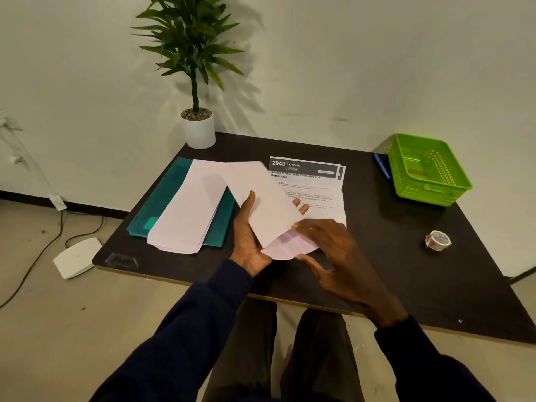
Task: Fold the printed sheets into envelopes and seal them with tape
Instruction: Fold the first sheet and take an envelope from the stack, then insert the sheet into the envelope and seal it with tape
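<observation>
Both hands meet at one white envelope [268, 204] in the centre of the frame, above the near part of the dark table [391, 271].

The left hand [246, 239] holds the envelope from below, thumb pressed on its top face and fingertips showing past its right edge. The right hand [339, 253], a little blurred, has its fingers spread, with the forefinger at the envelope's lower corner and the thumb under the open pinkish flap; whether they pinch it I cannot tell. The printed sheets [316, 184] lie flat just behind, partly covered by the envelope. More envelopes [185, 216] rest on a teal folder [162, 198] at centre left. The tape roll [438, 240] sits well apart at right, with bare table around it. A green basket [429, 169] stands at the far right edge, a blue pen [381, 166] just beside it.
</observation>
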